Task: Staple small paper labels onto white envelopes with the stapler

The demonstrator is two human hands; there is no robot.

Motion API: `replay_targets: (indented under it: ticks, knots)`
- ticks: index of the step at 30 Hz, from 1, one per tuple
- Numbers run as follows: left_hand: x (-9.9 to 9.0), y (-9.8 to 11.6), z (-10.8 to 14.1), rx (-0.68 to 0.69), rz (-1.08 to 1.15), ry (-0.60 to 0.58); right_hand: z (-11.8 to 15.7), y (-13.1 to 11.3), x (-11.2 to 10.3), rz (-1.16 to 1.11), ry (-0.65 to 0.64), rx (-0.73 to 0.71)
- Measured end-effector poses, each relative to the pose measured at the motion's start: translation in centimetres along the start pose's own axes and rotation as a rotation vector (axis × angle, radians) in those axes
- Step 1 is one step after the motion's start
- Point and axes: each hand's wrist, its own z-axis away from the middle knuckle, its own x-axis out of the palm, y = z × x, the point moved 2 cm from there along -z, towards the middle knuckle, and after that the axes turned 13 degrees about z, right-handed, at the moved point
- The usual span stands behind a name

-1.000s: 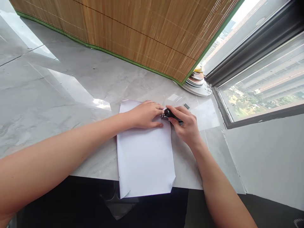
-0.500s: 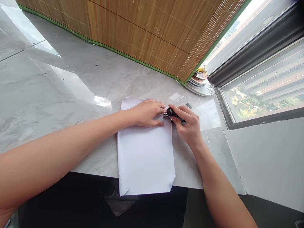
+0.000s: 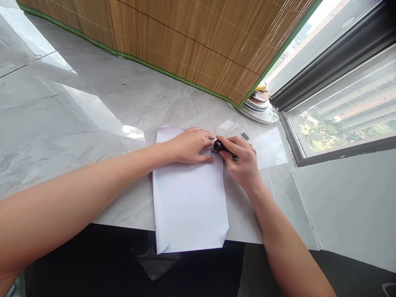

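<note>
A stack of white paper (image 3: 190, 206) lies on the grey marbled table, its lower end reaching past the front edge with curled corners. My left hand (image 3: 192, 146) rests flat across the upper part of the paper, fingers stretched to the right and thumb apart. Wrapped around a black stapler (image 3: 223, 149), my right hand (image 3: 243, 159) presses at the paper's right edge. The stapler's metal nose sits over that edge, close to my left fingertips. Much of the stapler's body is hidden by the right hand.
A small dark strip of staples (image 3: 245, 136) lies beyond my right hand. A bamboo screen (image 3: 185, 45) with green trim stands along the back. Stacked plates (image 3: 260, 105) sit at its right end, beside the window frame (image 3: 328, 78). The table's front edge (image 3: 123, 227) is near.
My right hand and the stapler have shifted slightly left, farther onto the paper's edge, and the stapler looks pressed lower. My left hand stays nearly in place.
</note>
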Motion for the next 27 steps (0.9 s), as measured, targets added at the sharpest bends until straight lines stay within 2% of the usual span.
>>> replay_targets:
  ticks: [13, 17, 21, 27]
  knots:
    - [0.0, -0.2, 0.0, -0.038, 0.025, -0.013, 0.5, -1.5, 1.0, 0.217, -0.003, -0.076]
    - [-0.2, -0.3, 0.0, -0.047, 0.026, -0.031, 0.3, -1.1, 1.1, 0.130, 0.010, -0.029]
    - [-0.3, -0.3, 0.1, -0.049, 0.021, -0.048, 0.0, 0.1, 0.7, -0.044, 0.081, 0.072]
    - [-0.5, -0.2, 0.2, -0.034, 0.018, -0.047, -0.2, 0.9, 0.7, -0.039, 0.097, 0.117]
